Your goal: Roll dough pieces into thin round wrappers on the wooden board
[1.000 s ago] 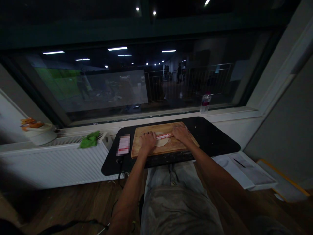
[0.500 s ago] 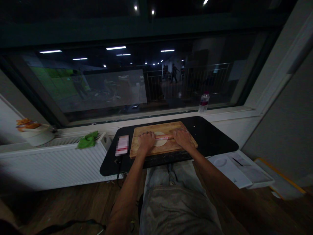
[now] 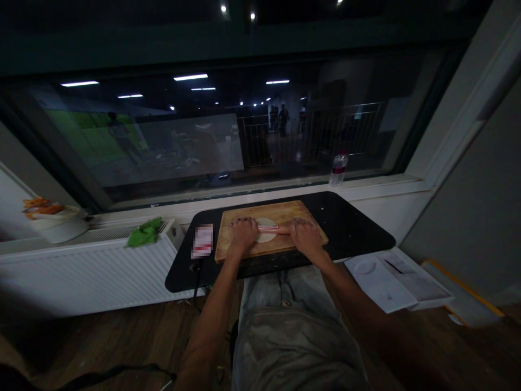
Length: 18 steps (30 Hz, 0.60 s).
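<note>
Pale round flat dough (image 3: 266, 237) lies in the middle of the frame, on a light brown wooden cutting board (image 3: 285, 209). It looks thin and smooth, like a small pancake. A thin red and white rolling stick (image 3: 268, 228) lies across the dough and touches it. The left hand (image 3: 243, 237) covers the left end of the stick, and the right hand (image 3: 305, 237) covers the right end. Each grip is bent down over the stick and holds it. The hands hide both side edges of the dough.

The board sits on a black desk (image 3: 358, 231) with round corners. Just left of the board lies a small white and red card (image 3: 202, 240), all blurry. Behind the desk, a clear plastic bottle (image 3: 339, 169) stands on the white window sill (image 3: 386, 187). At the left, a green cloth (image 3: 143, 232) lies on a white radiator (image 3: 81, 271). At the lower right, flat white sheets (image 3: 391, 277) lie beside the desk.
</note>
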### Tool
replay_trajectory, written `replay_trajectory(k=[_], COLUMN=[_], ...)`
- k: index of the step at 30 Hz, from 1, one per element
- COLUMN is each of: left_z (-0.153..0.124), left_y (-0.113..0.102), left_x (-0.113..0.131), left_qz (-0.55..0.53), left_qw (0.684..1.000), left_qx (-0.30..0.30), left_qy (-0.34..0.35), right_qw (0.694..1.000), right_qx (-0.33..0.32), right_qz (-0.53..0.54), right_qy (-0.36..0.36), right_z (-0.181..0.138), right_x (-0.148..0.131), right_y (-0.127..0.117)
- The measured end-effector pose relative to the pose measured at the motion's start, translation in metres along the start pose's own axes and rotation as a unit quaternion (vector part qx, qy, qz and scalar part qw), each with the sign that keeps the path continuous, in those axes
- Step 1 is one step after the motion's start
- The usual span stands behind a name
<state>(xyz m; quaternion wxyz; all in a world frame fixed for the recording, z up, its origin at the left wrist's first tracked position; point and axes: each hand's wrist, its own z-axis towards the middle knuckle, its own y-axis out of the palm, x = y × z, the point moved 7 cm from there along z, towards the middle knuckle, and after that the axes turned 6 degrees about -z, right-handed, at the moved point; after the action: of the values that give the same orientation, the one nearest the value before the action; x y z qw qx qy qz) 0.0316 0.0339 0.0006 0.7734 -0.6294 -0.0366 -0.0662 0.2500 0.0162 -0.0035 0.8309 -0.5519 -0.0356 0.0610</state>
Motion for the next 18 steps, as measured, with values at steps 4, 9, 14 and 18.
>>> replay_trajectory(k=[4, 9, 14, 18], left_z=[-0.002, -0.002, -0.002, -0.005], left_y=[0.0, -0.001, 0.0, -0.001], left_x=[0.0, 0.0, -0.002, -0.001], left_qz=[-0.002, -0.016, -0.04, -0.053], left_qw=[1.0, 1.0, 0.999, 0.998], left_qx=[-0.005, 0.004, 0.014, 0.022], left_qy=[0.009, 0.003, -0.02, -0.017], right_qw=[0.999, 0.997, 0.999, 1.0], right_qx=[0.03, 0.051, 0.029, 0.003], right_qz=[0.017, 0.051, 0.038, 0.012], right_qy=[-0.009, -0.011, -0.014, -0.019], right_z=[-0.016, -0.035, -0.029, -0.009], right_x=[-0.003, -0.007, -0.006, -0.002], right_y=[-0.003, -0.004, -0.004, -0.002])
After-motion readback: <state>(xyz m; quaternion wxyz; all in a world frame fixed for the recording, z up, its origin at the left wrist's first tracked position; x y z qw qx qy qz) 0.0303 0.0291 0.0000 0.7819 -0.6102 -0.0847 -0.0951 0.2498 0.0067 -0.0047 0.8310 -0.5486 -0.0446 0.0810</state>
